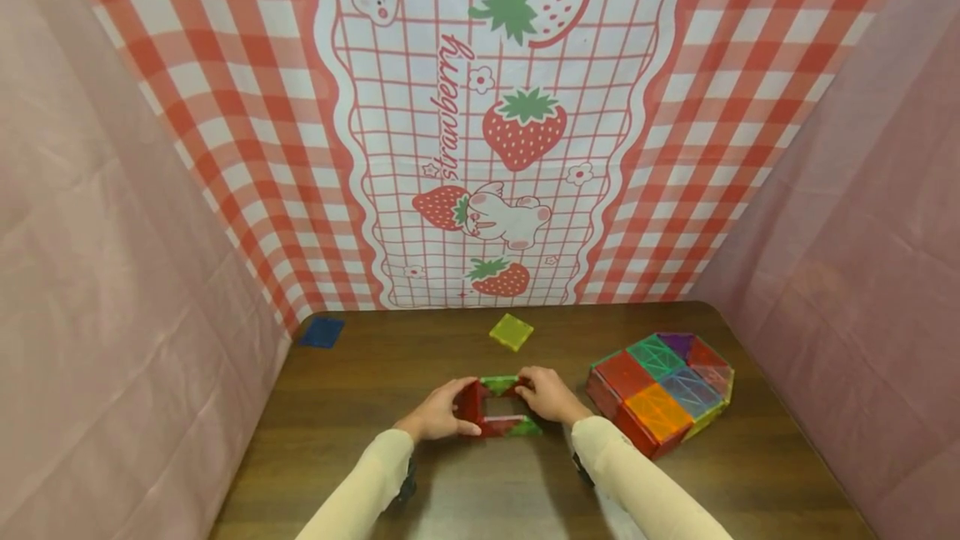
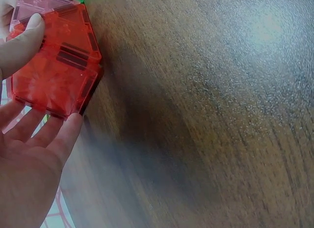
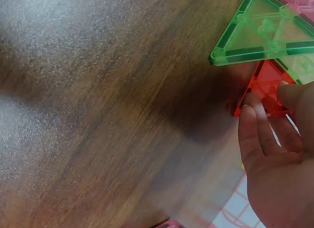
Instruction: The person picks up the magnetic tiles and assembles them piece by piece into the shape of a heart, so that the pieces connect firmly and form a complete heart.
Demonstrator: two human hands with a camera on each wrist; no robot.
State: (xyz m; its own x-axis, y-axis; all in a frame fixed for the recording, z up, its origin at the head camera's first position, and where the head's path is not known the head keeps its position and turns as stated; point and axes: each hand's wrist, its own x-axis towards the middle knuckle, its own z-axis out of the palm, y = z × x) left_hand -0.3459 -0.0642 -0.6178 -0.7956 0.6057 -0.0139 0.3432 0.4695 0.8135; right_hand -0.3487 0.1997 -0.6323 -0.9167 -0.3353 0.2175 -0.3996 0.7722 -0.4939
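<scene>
A small open frame of translucent magnetic tiles stands on the wooden table between my hands in the head view. Its left side is a red square tile [image 1: 468,407]; green triangle tiles show at the back and at the front right corner. My left hand [image 1: 437,412] grips the red end, thumb on the front tile and fingertips along the edge of the red square [image 2: 49,85]. At the right end my right hand [image 1: 552,395] pinches a small red triangle tile [image 3: 269,83]. A green triangle tile [image 3: 262,29] stands beside it in the right wrist view.
To the right stands a larger block of colored magnetic tiles [image 1: 660,411], close to my right forearm. A yellow square tile [image 1: 512,332] lies behind the frame, and a blue square tile [image 1: 322,332] at the table's far left corner. Cloth walls border the back and sides.
</scene>
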